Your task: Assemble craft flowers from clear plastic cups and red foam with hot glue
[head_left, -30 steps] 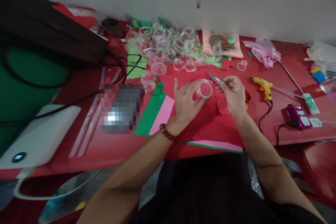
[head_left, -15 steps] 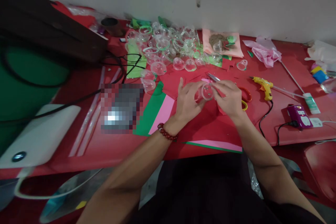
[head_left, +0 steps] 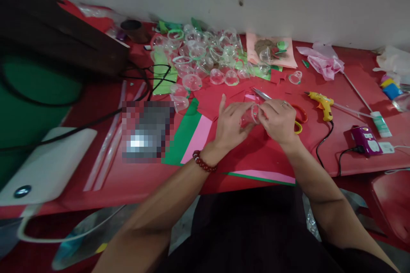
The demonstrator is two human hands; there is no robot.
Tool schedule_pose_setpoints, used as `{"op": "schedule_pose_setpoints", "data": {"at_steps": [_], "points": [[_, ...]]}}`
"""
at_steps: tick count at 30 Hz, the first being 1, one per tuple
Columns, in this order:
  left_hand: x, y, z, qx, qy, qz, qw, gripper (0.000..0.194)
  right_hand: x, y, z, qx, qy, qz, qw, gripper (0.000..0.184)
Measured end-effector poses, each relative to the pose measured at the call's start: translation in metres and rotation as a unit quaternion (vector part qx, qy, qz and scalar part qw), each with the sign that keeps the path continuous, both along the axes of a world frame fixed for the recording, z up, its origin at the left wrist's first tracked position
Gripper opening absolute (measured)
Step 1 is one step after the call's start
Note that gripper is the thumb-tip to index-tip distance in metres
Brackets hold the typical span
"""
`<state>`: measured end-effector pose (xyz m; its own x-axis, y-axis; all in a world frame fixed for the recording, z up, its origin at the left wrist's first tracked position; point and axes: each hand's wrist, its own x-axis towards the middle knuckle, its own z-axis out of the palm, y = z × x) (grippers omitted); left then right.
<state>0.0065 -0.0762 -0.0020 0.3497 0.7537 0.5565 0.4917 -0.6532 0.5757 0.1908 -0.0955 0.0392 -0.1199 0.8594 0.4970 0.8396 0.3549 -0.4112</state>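
- Clear plastic: one small cup point(head_left: 246, 115) is in both hands, just left of the scissors point(head_left: 262, 94), above the red worktop point(head_left: 137, 187).
- The left hand point(head_left: 232, 123) curls part-way round that cup's side, a firm grip with the thumb below. The right hand point(head_left: 278, 120), beside the scissors, brings bunched fingertips to its rim; I cannot tell what that grip pinches.
- Work on this cup looks mid-way: it is handled, not set down. How many others are finished or left I cannot tell.
- Beyond the scissors, to their left, lies a heap of similar cups point(head_left: 197, 51), some apparently with green bits inside or among them; most look see-through.
- Further left of the scissors, at the back, a dark cylindrical pot point(head_left: 132, 30) shows only a shadowed mouth, contents unseen.
- Right of the scissors and farther back, a lone cup point(head_left: 295, 77) shows a touch of green.
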Motion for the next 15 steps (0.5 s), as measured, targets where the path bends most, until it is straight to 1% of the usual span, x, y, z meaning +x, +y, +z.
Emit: {"op": "schedule_pose_setpoints", "data": {"at_steps": [2,4,10,13,15], "points": [[0.0002,0.0008,-0.0006,-0.007,-0.007,-0.001,1.0,0.043,0.0009,0.0013,-0.0017,0.018,0.02,-0.011,1.0,0.018],[-0.0001,0.0016,-0.0002,-0.02,-0.013,-0.002,1.0,0.044,0.0014,0.0023,-0.0028,0.023,0.064,-0.019,0.997,0.015],[-0.0027,0.0043,0.0037,-0.045,-0.03,-0.019,0.998,0.047,0.0,0.0036,-0.0011,-0.013,0.208,-0.022,0.978,0.011],[-0.004,0.0059,0.0044,-0.052,-0.037,-0.025,0.998,0.047,0.0006,0.0054,-0.0008,-0.041,0.243,-0.027,0.969,0.008],[-0.0047,0.0067,0.0038,-0.056,-0.044,-0.032,0.997,0.047,0.0026,0.0072,-0.0014,-0.041,0.251,-0.039,0.966,0.007]]}}
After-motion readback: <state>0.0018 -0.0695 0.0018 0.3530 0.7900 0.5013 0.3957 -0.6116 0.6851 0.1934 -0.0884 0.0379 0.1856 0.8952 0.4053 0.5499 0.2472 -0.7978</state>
